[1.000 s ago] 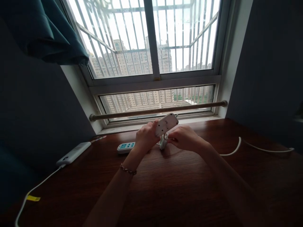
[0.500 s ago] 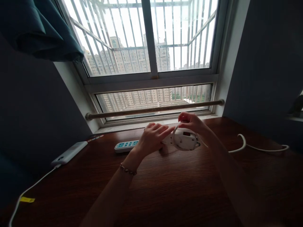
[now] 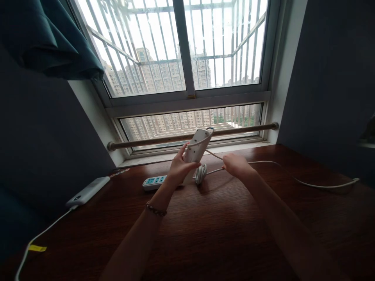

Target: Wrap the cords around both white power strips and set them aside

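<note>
Hands (image 3: pixel 183 166) hold a white, tilted power strip (image 3: pixel 197 148) wrapped by cable (image 3: pixel 202 143).

bare forearms, beaded-looking bracelet (image 3: pixel 156 209) on left wrist, seemingly dark

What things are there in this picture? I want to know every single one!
Curtain: one, blue-green, top left
Window: one, grey-framed, ahead
Bars: many, grey, outside
Buildings: several, beige, outside
Rail: one, tan, across window
Walls: two, dark, both sides
Table: one, red-brown, below
White device: one, table's left
White lead: one, from device
Tag: one, yellow, on lead
Power strip: one, white and blue, on table
White block: one, in left hand
White cord: count unclear, coiled mid-table and stretching right
Bracelet: one, dark, left wrist
Hands: two, bare; left on block, right on cord
</note>
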{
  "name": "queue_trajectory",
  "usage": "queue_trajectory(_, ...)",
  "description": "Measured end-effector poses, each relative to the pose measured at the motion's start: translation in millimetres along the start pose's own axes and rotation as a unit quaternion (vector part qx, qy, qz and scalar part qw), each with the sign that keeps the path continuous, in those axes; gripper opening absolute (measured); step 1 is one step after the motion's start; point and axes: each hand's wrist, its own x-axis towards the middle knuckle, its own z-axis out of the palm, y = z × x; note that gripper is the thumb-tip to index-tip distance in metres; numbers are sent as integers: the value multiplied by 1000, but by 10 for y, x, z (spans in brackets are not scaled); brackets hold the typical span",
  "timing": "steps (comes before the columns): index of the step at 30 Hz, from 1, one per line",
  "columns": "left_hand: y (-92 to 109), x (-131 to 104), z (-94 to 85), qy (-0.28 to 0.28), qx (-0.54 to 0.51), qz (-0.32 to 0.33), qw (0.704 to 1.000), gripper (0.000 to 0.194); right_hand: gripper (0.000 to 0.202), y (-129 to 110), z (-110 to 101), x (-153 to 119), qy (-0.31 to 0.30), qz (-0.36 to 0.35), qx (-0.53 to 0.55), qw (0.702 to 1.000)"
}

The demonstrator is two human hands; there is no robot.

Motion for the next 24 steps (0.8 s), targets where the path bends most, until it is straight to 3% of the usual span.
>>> queue_trajectory(2, -40, 45, 3, 40, -46, -50, 997, 92, 9, 43, -172, -97, -16, -3, -35, 999)
queue_trajectory(4, -109, 87, 8, 65, -16, -67, 995, 91, 9, 91, -344, -186, -16, -14, -54, 998)
queue_trajectory(10, -305, 117, 52, 20, 200, -69, 977, 48, 17, 122, -667, -423, 94, -145, -91, 981)
queue_trajectory(14, -218, -9, 155, 12, 371, -14, 929, 42, 16, -2, -731, -551, 134, -197, -99, 966)
queue_trajectory(18, -14, -182, 249, -11, 461, 54, 886, 37, 15, -107, -755, -631, 107, -221, -97, 964)
queue_trajectory(22, 165, -307, 266, -20, 568, 138, 811, 36, 20, -165, -704, -633, 97, -259, -74, 958)
queue_trajectory(24, 216, -345, 267, -58, 593, 198, 779, 36, 19, -201, -658, -614, 93, -290, -43, 952)
